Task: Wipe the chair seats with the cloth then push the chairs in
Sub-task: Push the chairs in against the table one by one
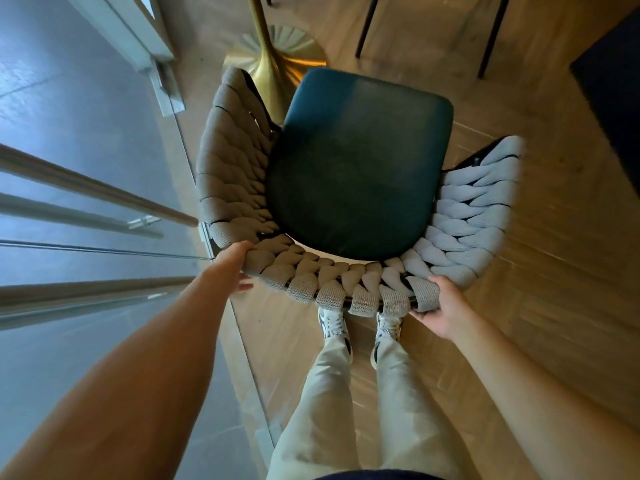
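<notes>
**Both hands on the back rim of the woven chair**

The wooden floor (540, 306) fills most of the head view, with a glass panel and metal rails (86, 188) running down the left side. On the floor stands the chair (467, 209), seen from above: a curved back and arms wrapped in thick grey woven cord around a dark teal seat (360, 168). The front edge of the seat points toward a brass table pedestal (273, 64) with a fluted round foot, just beyond the chair's left arm. Thin black legs of another chair (367, 26) stand farther off at the top.

The person stands directly behind the chair in pale trousers (325, 410) and white sneakers (332, 323), toes close under the back rim.

The left hand (235, 268) grips the back rim at its left corner, thumb over the top and fingers curled beneath. The right hand (443, 306) grips the rim toward the right, fingers wrapped under the cord.
</notes>
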Available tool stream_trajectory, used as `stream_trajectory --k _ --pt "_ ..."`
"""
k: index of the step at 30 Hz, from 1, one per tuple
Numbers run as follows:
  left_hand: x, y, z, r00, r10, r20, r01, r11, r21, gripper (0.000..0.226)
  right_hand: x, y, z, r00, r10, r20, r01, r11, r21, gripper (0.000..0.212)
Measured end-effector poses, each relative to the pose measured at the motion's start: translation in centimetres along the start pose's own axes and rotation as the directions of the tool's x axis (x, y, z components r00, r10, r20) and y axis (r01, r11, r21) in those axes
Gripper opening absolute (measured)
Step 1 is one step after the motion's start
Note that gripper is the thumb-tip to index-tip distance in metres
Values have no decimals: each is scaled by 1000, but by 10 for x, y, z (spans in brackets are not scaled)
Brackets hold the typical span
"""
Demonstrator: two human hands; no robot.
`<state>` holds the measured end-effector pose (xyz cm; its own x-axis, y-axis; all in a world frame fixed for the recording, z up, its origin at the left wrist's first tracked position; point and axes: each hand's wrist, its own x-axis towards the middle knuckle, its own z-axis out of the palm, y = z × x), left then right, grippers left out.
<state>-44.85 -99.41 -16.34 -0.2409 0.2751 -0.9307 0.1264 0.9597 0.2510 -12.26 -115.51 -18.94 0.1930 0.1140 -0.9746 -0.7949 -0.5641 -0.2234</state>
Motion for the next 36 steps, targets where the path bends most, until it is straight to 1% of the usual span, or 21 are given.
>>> stream_trajectory --k 5,7,9,12,14,16,21,23,26,30,36 --pt "-3 0 8 1000 0 -13 -1 998 -68 33 -1 -23 9 999 -38 11 39 999 -30 42" --pt "-2 -1 15 999 -3 -45 -2 995 -101 31 -2 -37 15 999 -51 13 52 997 -62 39" --pt "-3 -1 23 997 -12 -77 2 991 -131 32 -2 -53 22 998 -57 13 58 994 -95 36" --pt "-8 0 34 994 -29 -104 12 987 -161 43 -2 -78 31 998 -55 -16 52 988 -147 40" --pt "-10 0 41 993 -53 -104 32 982 -188 48 0 -94 39 998 -60 -24 54 982 -183 37" --pt "-13 0 48 990 -75 -116 47 974 -222 47 2 -109 45 998 -66 -17 60 975 -215 31" --pt "-19 6 68 981 -123 -148 73 949 -307 37 11 -150 61 998 -60 11 61 949 -310 29" --pt "-22 9 78 979 -139 -150 82 938 -336 39 15 -168 69 998 -53 20 57 934 -354 32" --pt "-26 16 92 974 -166 -152 100 923 -371 39 21 -194 82 998 -45 39 57 915 -398 41" --pt "-25 25 103 966 -190 -177 103 906 -411 37 32 -221 103 997 -47 61 69 889 -453 42" --pt "-19 39 112 959 -181 -219 81 913 -401 34 42 -246 123 995 -60 85 94 871 -482 45"
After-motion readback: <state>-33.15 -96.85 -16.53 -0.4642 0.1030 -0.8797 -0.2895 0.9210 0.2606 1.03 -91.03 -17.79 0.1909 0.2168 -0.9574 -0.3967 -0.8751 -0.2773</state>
